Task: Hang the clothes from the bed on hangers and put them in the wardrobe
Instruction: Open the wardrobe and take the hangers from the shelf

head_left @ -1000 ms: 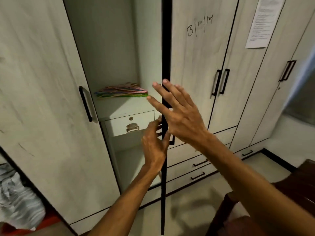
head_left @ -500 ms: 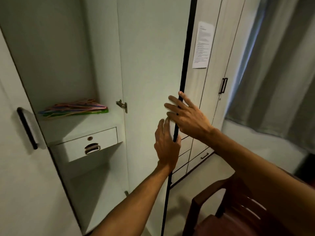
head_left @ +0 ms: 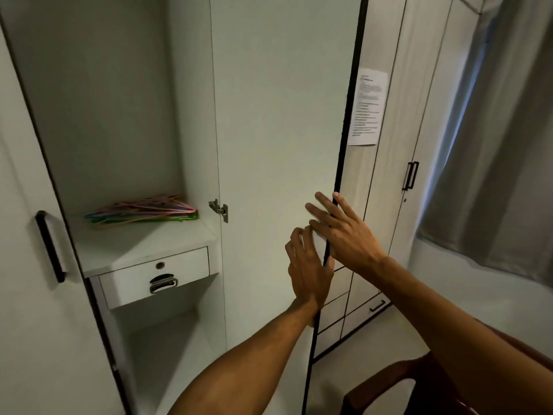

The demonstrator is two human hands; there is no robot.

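The wardrobe stands open in front of me. A pile of coloured plastic hangers point(head_left: 142, 211) lies on its inner shelf point(head_left: 143, 247), above a small drawer point(head_left: 155, 280). The open right door point(head_left: 284, 130) swings out towards me, its dark edge running down the middle of the view. My left hand point(head_left: 308, 271) lies with its fingers against the inner face of that door, near the edge. My right hand point(head_left: 344, 232) reaches over the door's edge with straight, spread fingers touching it. No clothes are in sight.
The left door with a black handle point(head_left: 51, 247) stands at the left. Closed wardrobe doors with a paper notice point(head_left: 368, 106) are behind the open door. A grey curtain point(head_left: 493, 145) hangs at the right. A dark wooden chair point(head_left: 404, 381) sits at the lower right.
The right door has swung wide open under both hands. My view has turned right, so the curtain and chair show and the clothes at the lower left are out of sight.
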